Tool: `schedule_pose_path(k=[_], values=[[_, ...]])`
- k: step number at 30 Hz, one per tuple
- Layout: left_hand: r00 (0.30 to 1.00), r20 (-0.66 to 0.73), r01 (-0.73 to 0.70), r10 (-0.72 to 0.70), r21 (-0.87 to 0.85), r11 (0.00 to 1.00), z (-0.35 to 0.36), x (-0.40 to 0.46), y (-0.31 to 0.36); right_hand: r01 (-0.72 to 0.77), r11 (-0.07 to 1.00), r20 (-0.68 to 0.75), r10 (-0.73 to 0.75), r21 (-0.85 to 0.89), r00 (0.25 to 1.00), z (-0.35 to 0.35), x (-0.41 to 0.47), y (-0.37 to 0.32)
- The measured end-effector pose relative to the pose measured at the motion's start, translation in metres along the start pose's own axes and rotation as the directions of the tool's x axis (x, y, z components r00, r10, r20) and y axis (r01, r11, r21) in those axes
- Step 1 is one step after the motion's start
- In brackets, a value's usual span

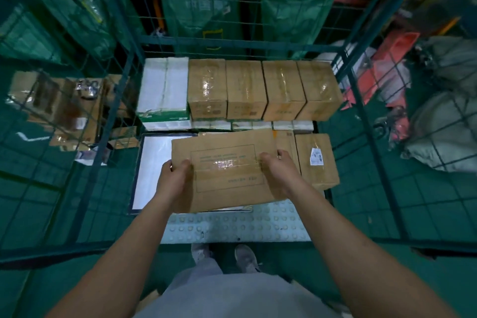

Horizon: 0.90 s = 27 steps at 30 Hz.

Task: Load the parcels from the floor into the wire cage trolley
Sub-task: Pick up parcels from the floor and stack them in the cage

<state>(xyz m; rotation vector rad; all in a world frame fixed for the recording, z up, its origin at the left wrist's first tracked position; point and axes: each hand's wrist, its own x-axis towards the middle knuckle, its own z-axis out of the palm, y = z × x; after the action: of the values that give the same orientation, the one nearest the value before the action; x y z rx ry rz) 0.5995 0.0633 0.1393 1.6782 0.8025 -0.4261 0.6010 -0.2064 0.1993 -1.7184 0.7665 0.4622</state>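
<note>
Inside the green wire cage trolley (124, 64), above its pale studded floor, I hold a flat brown cardboard parcel (227, 170) with a printed rectangle and a strip of clear tape on top. My left hand (178, 175) grips its left edge, thumb curled over the top face, and my right hand (277, 170) grips the right side, fingers wrapped over the far edge. Under the parcel lies a flat white package with a dark border (152, 168). Just right of it sits a brown taped box with a white label (316, 160). Against the back wall stands a row of four brown taped cartons (263, 88) on white packages, beside a white wrapped bundle (165, 88).
</note>
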Motion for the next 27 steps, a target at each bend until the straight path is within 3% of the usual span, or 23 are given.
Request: schedule_pose_path(k=[13, 27], values=[[0.992, 0.118, 0.046, -0.052, 0.058, 0.997, -0.017, 0.042, 0.015, -0.107, 0.994, -0.129, 0.11, 0.028, 0.986, 0.04, 0.0, 0.003], [0.996, 0.05, 0.069, -0.072, 0.068, 0.995, -0.034, 0.062, 0.023, -0.107, 0.99, -0.034, 0.111, 0.095, 0.993, 0.066, 0.031, 0.0]])
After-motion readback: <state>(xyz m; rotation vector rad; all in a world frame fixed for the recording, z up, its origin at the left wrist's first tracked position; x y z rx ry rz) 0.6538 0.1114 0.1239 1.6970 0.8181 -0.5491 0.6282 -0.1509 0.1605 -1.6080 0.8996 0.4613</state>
